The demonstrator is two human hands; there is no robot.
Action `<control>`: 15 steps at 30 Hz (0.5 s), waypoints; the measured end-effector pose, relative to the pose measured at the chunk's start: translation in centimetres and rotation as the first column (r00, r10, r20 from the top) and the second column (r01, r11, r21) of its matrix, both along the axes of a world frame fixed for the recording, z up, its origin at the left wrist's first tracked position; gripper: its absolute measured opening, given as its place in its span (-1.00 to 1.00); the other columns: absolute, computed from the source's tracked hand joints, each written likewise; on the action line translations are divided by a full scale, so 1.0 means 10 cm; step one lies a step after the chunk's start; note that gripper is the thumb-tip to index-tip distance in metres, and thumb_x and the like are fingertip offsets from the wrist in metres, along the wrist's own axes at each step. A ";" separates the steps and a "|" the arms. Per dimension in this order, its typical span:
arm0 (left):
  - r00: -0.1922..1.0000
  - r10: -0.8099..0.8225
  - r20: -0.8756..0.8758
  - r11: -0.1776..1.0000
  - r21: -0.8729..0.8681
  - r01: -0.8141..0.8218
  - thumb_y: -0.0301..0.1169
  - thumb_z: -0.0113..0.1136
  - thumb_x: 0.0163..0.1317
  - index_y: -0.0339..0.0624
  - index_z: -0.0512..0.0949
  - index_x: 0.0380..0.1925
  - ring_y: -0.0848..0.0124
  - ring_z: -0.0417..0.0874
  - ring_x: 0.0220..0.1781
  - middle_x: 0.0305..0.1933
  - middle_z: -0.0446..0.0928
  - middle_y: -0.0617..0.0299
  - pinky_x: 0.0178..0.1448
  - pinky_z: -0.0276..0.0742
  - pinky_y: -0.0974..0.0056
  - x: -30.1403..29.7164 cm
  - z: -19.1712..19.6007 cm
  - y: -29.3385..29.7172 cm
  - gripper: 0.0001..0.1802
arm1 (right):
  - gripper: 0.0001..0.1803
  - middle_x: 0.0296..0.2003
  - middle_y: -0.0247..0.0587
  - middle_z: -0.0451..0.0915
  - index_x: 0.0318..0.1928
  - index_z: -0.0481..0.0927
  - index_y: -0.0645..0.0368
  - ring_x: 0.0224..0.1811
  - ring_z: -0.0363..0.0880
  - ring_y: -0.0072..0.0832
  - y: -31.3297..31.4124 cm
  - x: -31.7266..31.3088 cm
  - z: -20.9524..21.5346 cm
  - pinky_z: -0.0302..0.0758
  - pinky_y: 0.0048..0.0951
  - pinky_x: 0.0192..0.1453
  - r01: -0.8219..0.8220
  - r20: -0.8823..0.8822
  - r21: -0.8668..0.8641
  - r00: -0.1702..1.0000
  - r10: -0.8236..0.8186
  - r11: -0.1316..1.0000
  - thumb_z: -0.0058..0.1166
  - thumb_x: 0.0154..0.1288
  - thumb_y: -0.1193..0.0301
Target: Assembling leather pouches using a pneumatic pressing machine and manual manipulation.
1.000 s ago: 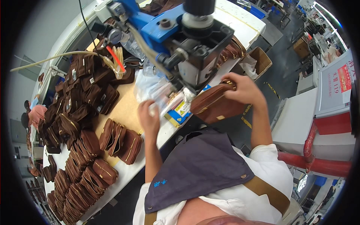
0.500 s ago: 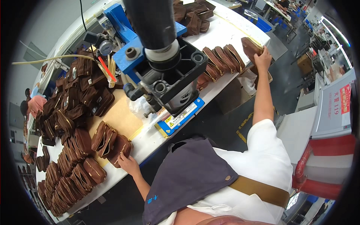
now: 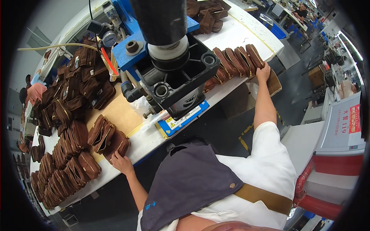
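Note:
My right hand (image 3: 263, 72) is at the end of a row of brown zip pouches (image 3: 234, 63), its fingers closed on the near end of the last pouch (image 3: 254, 56). That pouch stands on edge against its neighbour. At the left, my left hand (image 3: 121, 162) grips the near edge of another brown zip pouch (image 3: 118, 144), which lies on the table. Beside this one sits a pouch with its zip gaping (image 3: 101, 134). Part of my left fingers' grip is hidden behind the pouch edge.
A press machine (image 3: 169, 77) with a blue frame stands between my hands. Brown pouches stand in packed rows (image 3: 63, 173) at the left, with a dark heap (image 3: 83, 79) behind. More brown pieces (image 3: 208, 17) lie at the back. A cardboard box (image 3: 274, 84) sits below the table's right edge.
My right hand has brought its pouch down and inward, from above the table corner to the end of the row. My left hand stays at its pouch. The view has shifted slightly.

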State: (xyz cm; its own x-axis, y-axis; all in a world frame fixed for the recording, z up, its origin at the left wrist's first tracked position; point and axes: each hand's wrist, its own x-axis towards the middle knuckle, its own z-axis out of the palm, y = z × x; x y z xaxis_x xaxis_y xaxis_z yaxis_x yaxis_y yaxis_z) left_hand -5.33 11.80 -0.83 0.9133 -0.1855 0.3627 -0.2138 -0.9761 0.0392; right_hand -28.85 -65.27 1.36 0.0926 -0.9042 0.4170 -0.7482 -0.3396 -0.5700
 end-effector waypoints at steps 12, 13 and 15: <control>0.990 -0.140 0.019 0.986 -0.094 0.141 -0.58 0.20 -0.05 -0.18 0.49 -0.06 0.09 0.53 0.01 -0.06 0.52 0.11 0.05 0.43 0.07 0.14 0.07 0.14 -0.56 | -0.47 0.08 -0.03 0.61 0.24 0.46 0.14 0.14 0.58 -0.27 -0.38 -0.05 -0.20 0.43 -0.35 0.23 -0.199 -0.158 0.302 0.954 0.255 0.932 0.02 0.21 0.43; 0.991 -0.133 0.010 0.986 -0.104 0.133 -0.58 0.20 -0.05 -0.18 0.50 -0.08 0.10 0.54 0.01 -0.06 0.52 0.12 0.05 0.42 0.07 0.14 0.04 0.17 -0.57 | -0.47 0.11 -0.03 0.58 0.24 0.46 0.16 0.18 0.53 -0.22 -0.38 -0.04 -0.24 0.40 -0.30 0.27 -0.184 -0.036 0.294 0.978 0.203 0.938 0.00 0.22 0.39; 0.991 -0.133 -0.004 0.984 -0.118 0.131 -0.58 0.19 -0.06 -0.18 0.50 -0.09 0.10 0.54 0.01 -0.06 0.52 0.12 0.05 0.42 0.07 0.14 0.04 0.18 -0.58 | -0.46 0.14 -0.03 0.56 0.24 0.45 0.17 0.22 0.49 -0.17 -0.42 0.02 -0.23 0.37 -0.25 0.30 -0.171 0.094 0.282 0.984 0.151 0.944 -0.02 0.22 0.36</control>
State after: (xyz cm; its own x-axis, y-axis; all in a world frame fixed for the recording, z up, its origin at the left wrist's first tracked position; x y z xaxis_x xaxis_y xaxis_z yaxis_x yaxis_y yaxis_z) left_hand -3.94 13.65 -0.46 0.8880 -0.2614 0.3784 -0.3391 -0.9279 0.1549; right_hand -28.61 -69.46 -0.96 0.2267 -0.9620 0.1519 -0.6515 -0.2657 -0.7106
